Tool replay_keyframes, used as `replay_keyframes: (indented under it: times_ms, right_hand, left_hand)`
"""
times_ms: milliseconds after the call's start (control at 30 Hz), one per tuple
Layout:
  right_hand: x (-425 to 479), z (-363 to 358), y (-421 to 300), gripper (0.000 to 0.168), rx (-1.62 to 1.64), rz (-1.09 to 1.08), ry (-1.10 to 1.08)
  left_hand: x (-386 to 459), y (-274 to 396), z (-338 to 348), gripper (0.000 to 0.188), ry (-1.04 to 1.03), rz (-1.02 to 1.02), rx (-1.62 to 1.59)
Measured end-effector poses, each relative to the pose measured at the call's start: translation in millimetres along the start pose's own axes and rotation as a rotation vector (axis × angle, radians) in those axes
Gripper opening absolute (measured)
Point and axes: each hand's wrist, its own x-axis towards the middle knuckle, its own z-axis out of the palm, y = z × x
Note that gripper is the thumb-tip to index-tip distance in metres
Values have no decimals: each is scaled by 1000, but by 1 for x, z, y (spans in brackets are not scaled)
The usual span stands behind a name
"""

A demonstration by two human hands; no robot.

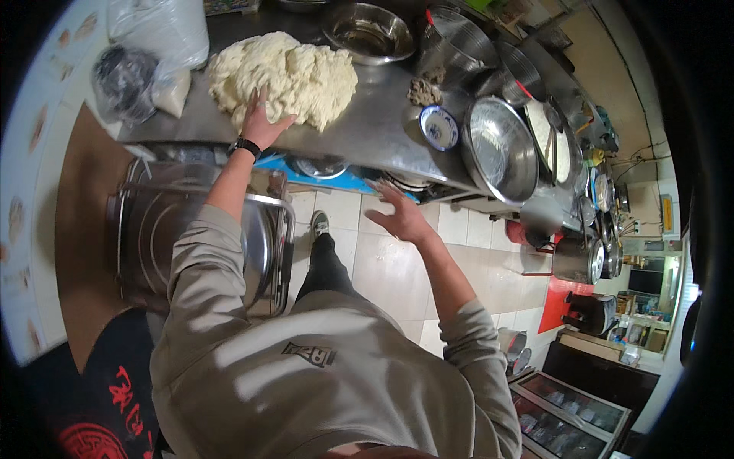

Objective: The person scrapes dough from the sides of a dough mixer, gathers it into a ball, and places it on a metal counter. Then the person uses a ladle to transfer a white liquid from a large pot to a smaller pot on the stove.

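Observation:
A large, lumpy mass of pale dough (287, 74) lies on the stainless steel worktop (373, 129). My left hand (265, 121), with a dark watch at the wrist, rests against the front left of the dough, fingers spread. My right hand (401, 212) hangs in the air in front of the worktop's edge, holding nothing; its fingers are apart and slightly blurred. Right of the dough sits a blue-and-white bowl (439, 127), beside a small brownish lump (424, 92) that looks like dough. A wide steel basin (500, 150) stands just past the bowl.
Plastic bags (160, 34) stand at the worktop's left end. Along its back are a steel bowl (369, 33) and a steel pot (459, 43). A large steel appliance (172, 241) is by my left arm. Farther right stands a tall stockpot (578, 261) near a red mat (553, 304).

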Motion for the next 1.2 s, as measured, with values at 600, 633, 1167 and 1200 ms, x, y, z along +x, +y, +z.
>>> replay_keyframes:
  times_ms: [600, 633, 1167, 1200]
  right_hand:
    - [445, 58, 21, 49, -594, 393, -264]
    - [454, 57, 25, 47, -617, 377, -305]
    - [458, -4, -21, 47, -484, -260, -533]
    - [465, 8, -26, 27, -454, 21, -682]
  left_hand:
    - [225, -18, 25, 98, -523, -261, 490]
    - [228, -21, 28, 100, -506, -298, 470]
    - [127, -43, 34, 79, -92, -162, 612]
    - [116, -44, 50, 80, 14, -140, 550]
